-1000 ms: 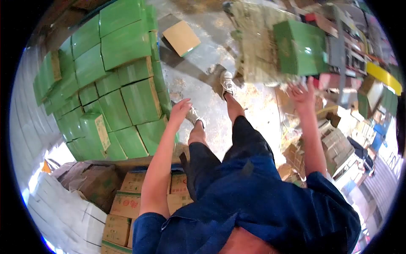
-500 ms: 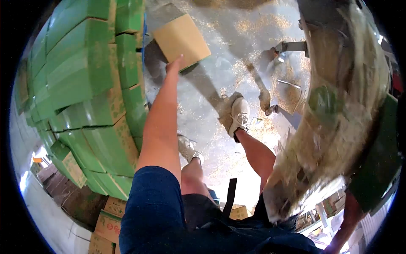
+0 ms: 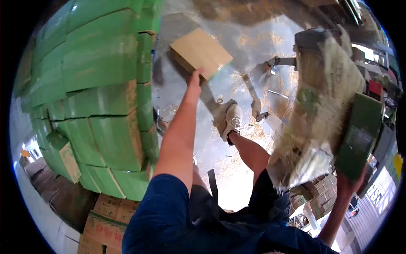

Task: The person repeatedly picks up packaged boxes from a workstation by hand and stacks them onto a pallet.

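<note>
A brown-topped box (image 3: 202,51) with a strip of green on its right edge is at the upper middle, above the concrete floor or on it; I cannot tell which. My left hand (image 3: 196,79) grips its near edge, thumb on top and the other fingers mostly hidden. At the right, a green box (image 3: 359,133) stands beside a pale, wrapped stack. Around the lower end of that green box is my right hand (image 3: 350,180), its fingers partly hidden by the box.
Stacked green boxes (image 3: 101,59) fill the left side. Brown cartons (image 3: 105,228) lie at the lower left. The pale wrapped stack (image 3: 313,110) rises close to my right leg. On the floor (image 3: 177,97) are scattered crumbs and a metal piece with a wheel.
Both arms have reached outward from beside my body, the left to the brown-topped box, the right to the green box. Since the middle frame, the view has shifted and my left hand has closed on its box.
</note>
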A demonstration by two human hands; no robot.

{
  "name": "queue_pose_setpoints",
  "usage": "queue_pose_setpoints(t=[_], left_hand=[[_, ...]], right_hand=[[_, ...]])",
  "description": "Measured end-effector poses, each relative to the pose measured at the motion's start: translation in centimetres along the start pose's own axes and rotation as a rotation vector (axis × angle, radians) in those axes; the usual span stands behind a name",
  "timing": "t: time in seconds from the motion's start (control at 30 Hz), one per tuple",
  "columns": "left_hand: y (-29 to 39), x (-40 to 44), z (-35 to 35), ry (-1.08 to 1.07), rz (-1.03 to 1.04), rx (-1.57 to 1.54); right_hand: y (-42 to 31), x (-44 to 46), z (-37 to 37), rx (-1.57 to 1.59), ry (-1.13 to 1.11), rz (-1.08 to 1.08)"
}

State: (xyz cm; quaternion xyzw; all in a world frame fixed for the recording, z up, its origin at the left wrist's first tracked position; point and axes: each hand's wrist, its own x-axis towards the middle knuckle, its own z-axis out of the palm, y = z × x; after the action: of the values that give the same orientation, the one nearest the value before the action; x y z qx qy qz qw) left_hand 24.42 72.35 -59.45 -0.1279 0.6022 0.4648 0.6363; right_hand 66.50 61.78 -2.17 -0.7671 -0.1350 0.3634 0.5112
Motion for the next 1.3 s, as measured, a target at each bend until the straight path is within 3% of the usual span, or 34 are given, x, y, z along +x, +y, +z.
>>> queue_pose_setpoints(t=[0.03, 0.07, 0.1, 0.17, 0.2, 0.23, 0.27, 0.37, 0.47, 0.6, 0.67, 0.73, 0.9, 0.93, 1.03, 1.07, 1.3], left_hand=[[-0.3, -4.1, -0.5, -0.055, 0.059, -0.010], [-0.4, -7.9, -1.2, 0.019, -0.044, 0.056], [0.3, -12.9, -2.2, -0.006, -0.153, 0.122], [1.2, -23.5, -4.6, -0.118, -0.196, 0.148], [1.3, -27.9, -6.1, -0.151, -0.199, 0.179], [1.2, -31.4, -8.2, -0.206, -0.240, 0.132], [0.3, -33.3, -11.5, -0.241, -0.280, 0.065], [3.7, -47.7, -12.3, -0.281, -0.127, -0.087], [8.6, -59.5, -14.3, -0.174, -0.120, 0.151], [10.6, -67.0, -20.4, -0.133, 0.006, 0.090], [11.3, -69.7, -20.4, -0.228, 0.208, -0.003], [10.0, -71.6, -22.0, -0.157, 0.277, -0.083], [14.4, -74.7, -28.1, -0.059, 0.405, -0.363], [13.9, -74.2, -28.9, 0.072, 0.404, -0.372], [14.5, -75.8, -29.6, 0.105, 0.454, -0.537], [14.5, -76.5, -29.9, 0.169, 0.446, -0.524], [16.8, -80.5, -32.7, 0.259, 0.493, -0.558]], right_hand=[[-0.6, -1.1, 3.7, 0.349, 0.166, 0.154], [-0.8, -1.3, 3.4, 0.399, 0.064, 0.251], [-1.2, -2.4, 5.0, 0.424, 0.116, 0.245], [-2.3, -3.0, 3.9, 0.500, -0.119, 0.316], [-2.5, -2.3, 1.8, 0.526, -0.402, 0.326], [-3.6, -2.9, 1.9, 0.437, -0.268, 0.346], [-4.8, -4.1, 2.5, 0.445, -0.297, 0.420], [-6.5, -11.2, 6.8, 0.528, -0.058, 0.522], [-4.1, -16.2, 6.2, 0.564, -0.435, 0.673], [-4.6, -25.6, 10.0, 0.396, -0.715, 0.605], [-5.0, -26.5, 10.8, 0.287, -0.821, 0.589], [-5.5, -27.2, 10.6, 0.270, -0.970, 0.585], [-9.9, -33.7, 15.1, 0.219, -1.248, 0.483], [-9.9, -33.0, 15.8, 0.152, -1.259, 0.472], [-9.0, -32.6, 19.4, -0.026, -1.221, 0.509], [-8.3, -32.1, 20.6, -0.054, -1.262, 0.619], [-2.7, -29.3, 20.7, -0.175, -1.231, 0.539]])
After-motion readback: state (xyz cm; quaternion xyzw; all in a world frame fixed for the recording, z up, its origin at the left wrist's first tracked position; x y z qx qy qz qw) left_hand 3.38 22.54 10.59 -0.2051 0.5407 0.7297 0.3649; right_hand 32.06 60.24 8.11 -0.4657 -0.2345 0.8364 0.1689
